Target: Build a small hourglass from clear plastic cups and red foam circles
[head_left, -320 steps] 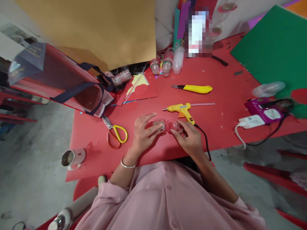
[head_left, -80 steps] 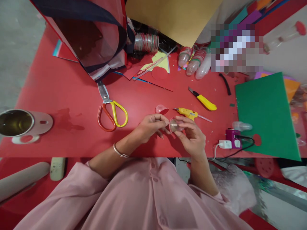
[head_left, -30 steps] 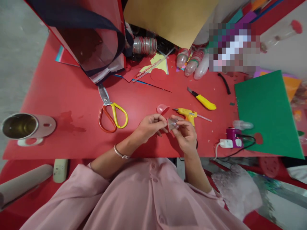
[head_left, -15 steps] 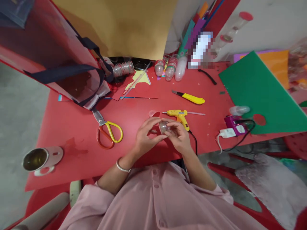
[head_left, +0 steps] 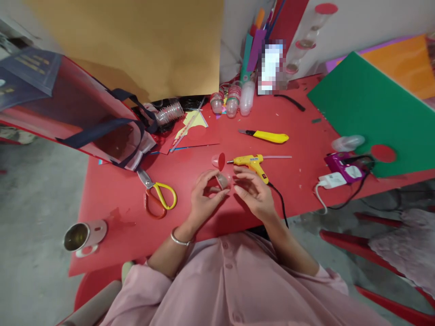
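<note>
Left hand pinching clear cup, red-capped cup beside

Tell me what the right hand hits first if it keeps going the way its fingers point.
The right hand points up-left at the small clear cup pinched in the left hand; it would likely meet that first, though depth is unclear.

Even soft indoor light, faint shadows, wide-angle edge distortion, slight blur.
</note>
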A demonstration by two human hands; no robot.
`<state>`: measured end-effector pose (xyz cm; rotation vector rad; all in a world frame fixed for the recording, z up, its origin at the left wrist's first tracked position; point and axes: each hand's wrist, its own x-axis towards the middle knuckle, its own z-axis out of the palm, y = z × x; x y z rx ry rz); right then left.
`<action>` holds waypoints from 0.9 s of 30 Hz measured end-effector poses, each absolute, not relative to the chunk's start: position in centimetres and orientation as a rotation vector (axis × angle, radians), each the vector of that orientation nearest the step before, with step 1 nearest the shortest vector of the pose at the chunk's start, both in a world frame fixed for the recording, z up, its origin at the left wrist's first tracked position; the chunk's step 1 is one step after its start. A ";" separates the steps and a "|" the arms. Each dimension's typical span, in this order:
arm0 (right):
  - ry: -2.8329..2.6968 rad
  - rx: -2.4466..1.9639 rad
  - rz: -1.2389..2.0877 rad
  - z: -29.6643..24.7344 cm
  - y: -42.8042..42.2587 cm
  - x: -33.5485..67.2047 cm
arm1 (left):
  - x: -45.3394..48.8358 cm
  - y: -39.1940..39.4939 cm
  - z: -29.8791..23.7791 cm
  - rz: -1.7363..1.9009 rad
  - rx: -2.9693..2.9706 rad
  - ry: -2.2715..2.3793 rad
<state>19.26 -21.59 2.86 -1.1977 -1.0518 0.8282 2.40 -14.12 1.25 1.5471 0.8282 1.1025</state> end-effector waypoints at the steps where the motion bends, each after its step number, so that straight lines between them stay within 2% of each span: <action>1: -1.051 -1.217 0.780 3.1 -21.8 19.3 | 2.5 -14.1 1.2 1.130 1.564 0.862; 5: -1.206 -1.245 0.586 5.0 -22.7 18.6 | 2.6 -13.8 0.9 1.271 1.701 0.950; 9: -1.576 -1.084 0.464 7.2 -23.2 16.7 | 2.6 -13.7 0.9 1.350 1.897 0.973; 14: -1.783 -1.030 0.285 7.7 -22.7 14.3 | 2.3 -13.6 0.9 1.410 2.033 1.007; 27: -1.784 -1.056 0.257 7.5 -22.4 13.3 | 2.0 -13.2 0.5 1.488 2.150 1.021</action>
